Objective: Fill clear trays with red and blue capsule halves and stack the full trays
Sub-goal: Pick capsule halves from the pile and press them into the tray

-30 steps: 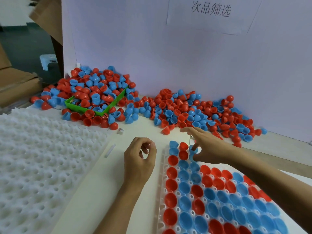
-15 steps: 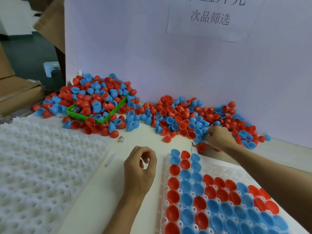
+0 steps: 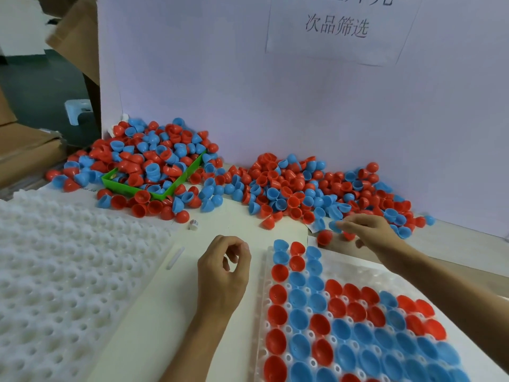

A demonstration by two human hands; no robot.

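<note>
A clear tray (image 3: 347, 269) lies at the lower right, and most of its pockets hold red and blue capsule halves. Loose red and blue halves form a pile (image 3: 300, 188) against the white board behind it. My right hand (image 3: 370, 231) reaches into the near edge of that pile. Its fingertips pinch a blue capsule half (image 3: 334, 226). A single red half (image 3: 325, 237) lies just in front of those fingers. Left of the tray, my left hand (image 3: 223, 274) rests on the table with loosely curled fingers that hold nothing.
A second heap of halves (image 3: 154, 158) spills over a green tray (image 3: 180, 183) at the back left. A stack of empty white trays (image 3: 55, 271) fills the left side. A small white cube (image 3: 193, 224) and a white tube (image 3: 175, 257) lie between them. The white board (image 3: 275, 106) walls off the back.
My right hand left the far corner of the tray and moved right and back into the pile, where it took hold of a blue half. The left hand stayed put.
</note>
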